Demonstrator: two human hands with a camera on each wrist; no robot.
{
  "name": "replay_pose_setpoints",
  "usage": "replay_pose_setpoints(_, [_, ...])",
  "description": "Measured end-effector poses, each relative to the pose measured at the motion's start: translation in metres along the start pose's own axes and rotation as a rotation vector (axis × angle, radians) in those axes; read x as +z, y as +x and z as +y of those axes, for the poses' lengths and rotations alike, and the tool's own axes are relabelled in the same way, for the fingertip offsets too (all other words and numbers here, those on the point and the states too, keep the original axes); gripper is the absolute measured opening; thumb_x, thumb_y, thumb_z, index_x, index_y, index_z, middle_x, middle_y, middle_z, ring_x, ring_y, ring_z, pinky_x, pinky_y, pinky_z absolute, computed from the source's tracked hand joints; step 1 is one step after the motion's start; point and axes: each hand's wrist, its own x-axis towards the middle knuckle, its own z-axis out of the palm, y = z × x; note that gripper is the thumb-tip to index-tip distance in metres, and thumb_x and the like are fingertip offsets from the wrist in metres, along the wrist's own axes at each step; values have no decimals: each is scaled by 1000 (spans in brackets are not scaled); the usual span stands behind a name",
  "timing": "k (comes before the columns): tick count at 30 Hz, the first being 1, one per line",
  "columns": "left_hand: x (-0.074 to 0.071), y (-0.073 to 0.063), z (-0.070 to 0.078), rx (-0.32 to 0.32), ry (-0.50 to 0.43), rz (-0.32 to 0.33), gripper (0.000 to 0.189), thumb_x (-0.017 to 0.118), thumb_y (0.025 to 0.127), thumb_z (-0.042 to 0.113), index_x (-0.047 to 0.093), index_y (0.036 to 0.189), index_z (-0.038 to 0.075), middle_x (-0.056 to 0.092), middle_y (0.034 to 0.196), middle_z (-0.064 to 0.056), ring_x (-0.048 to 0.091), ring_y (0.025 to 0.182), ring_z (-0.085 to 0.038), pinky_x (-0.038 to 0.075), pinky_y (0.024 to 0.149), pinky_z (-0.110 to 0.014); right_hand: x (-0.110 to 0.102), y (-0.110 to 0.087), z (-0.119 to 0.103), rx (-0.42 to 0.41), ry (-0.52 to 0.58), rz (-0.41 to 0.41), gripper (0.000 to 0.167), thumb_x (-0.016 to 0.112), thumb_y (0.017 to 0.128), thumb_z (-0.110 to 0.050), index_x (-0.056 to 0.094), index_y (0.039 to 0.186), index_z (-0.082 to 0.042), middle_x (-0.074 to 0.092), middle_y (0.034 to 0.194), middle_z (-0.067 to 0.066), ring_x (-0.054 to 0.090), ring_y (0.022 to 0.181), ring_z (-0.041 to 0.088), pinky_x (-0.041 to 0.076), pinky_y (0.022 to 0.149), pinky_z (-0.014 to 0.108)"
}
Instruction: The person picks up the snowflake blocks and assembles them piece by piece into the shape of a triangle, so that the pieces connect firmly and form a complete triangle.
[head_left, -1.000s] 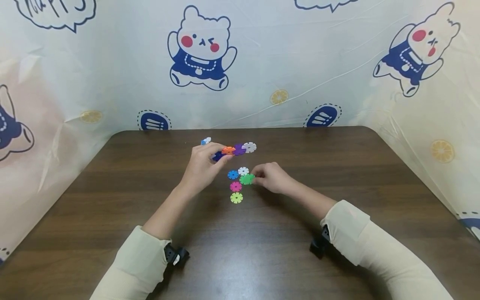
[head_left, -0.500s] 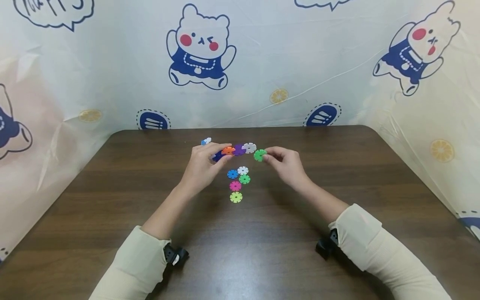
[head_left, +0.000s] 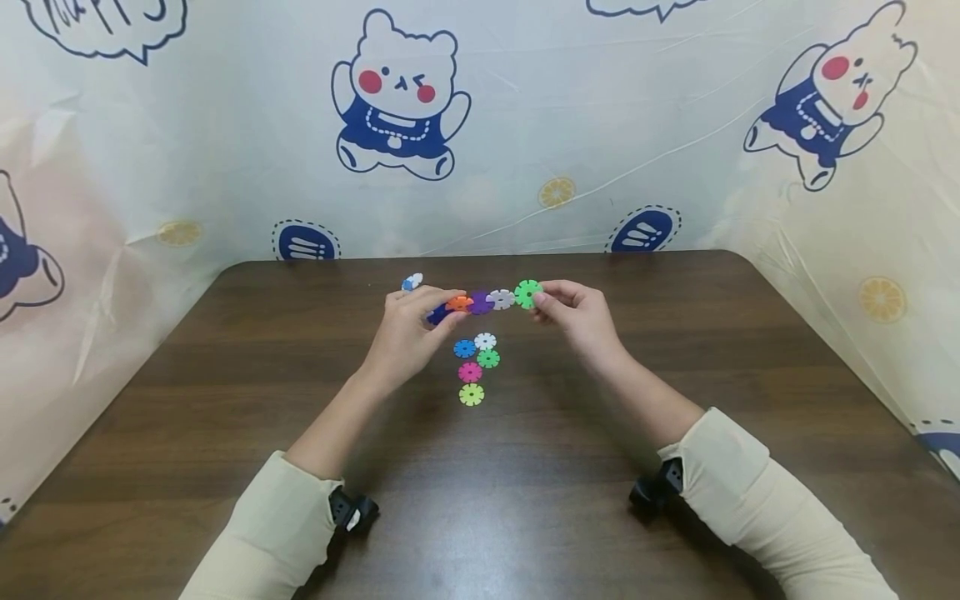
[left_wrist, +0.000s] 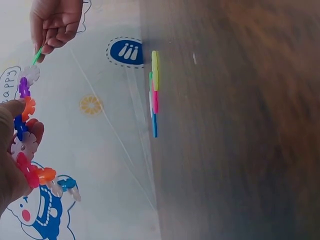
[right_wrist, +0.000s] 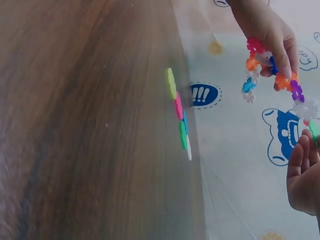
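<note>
My left hand point(head_left: 403, 335) pinches a chain of interlocking snowflake discs, held above the table. On its right side run an orange disc point(head_left: 460, 304), a purple disc point(head_left: 482, 302) and a whitish disc point(head_left: 501, 299). Fingers hide part of the chain in the head view; the left wrist view shows a dark blue disc point(left_wrist: 20, 128), a pink disc point(left_wrist: 27, 170) and a light blue disc point(left_wrist: 66, 184) farther along. Between thumb and fingers, my right hand point(head_left: 583, 323) pinches a green snowflake disc point(head_left: 528, 294), right at the edge of the whitish end disc.
Several loose discs lie flat on the brown table point(head_left: 480, 500) below the hands: a blue disc point(head_left: 465, 348), a white disc point(head_left: 485, 341), another green disc point(head_left: 488, 358), a magenta disc point(head_left: 470, 372) and a lime disc point(head_left: 471, 394). A printed curtain point(head_left: 525, 125) hangs behind.
The right hand has lifted one green disc from the group on the table, carrying it up and away to the chain's whitish end. The left hand stays nearly still with the chain.
</note>
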Motion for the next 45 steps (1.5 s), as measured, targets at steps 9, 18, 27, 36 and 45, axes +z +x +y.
replay_pose_setpoints(9, [0,0,-1,93,103,25,30,73,80,16,68,107,4,67,98,-8,61,90,-20,30,89,-47,3,-1,-1,101,139,-50,29,59,90,-7,57,109,14,68,73,2,62,65,13,52,67,28])
replay_pose_setpoints(18, [0,1,1,256,215,117,25,78,75,13,72,97,3,67,89,-9,62,81,-22,31,84,-48,5,-2,-2,88,151,-70,26,58,91,-5,56,108,15,68,72,1,63,64,13,53,68,32])
replay_pose_setpoints(27, [-2,0,2,314,183,139,30,81,70,13,73,97,3,67,86,-9,60,77,-21,30,81,-48,5,-3,-2,33,159,-73,27,58,90,-2,56,109,17,68,73,0,63,65,12,54,68,31])
replay_pose_setpoints(36, [-3,-1,-1,358,170,161,29,81,69,11,73,96,5,70,88,-8,55,70,-18,27,81,-51,9,-6,-2,-75,111,-79,27,60,89,-2,58,108,16,68,76,0,65,68,15,54,72,32])
replay_pose_setpoints(45, [-2,0,0,424,194,192,31,84,64,9,74,94,5,71,85,-8,52,66,-20,28,80,-52,12,-9,1,-102,70,-57,24,61,88,-1,60,107,14,68,77,1,65,70,15,54,73,33])
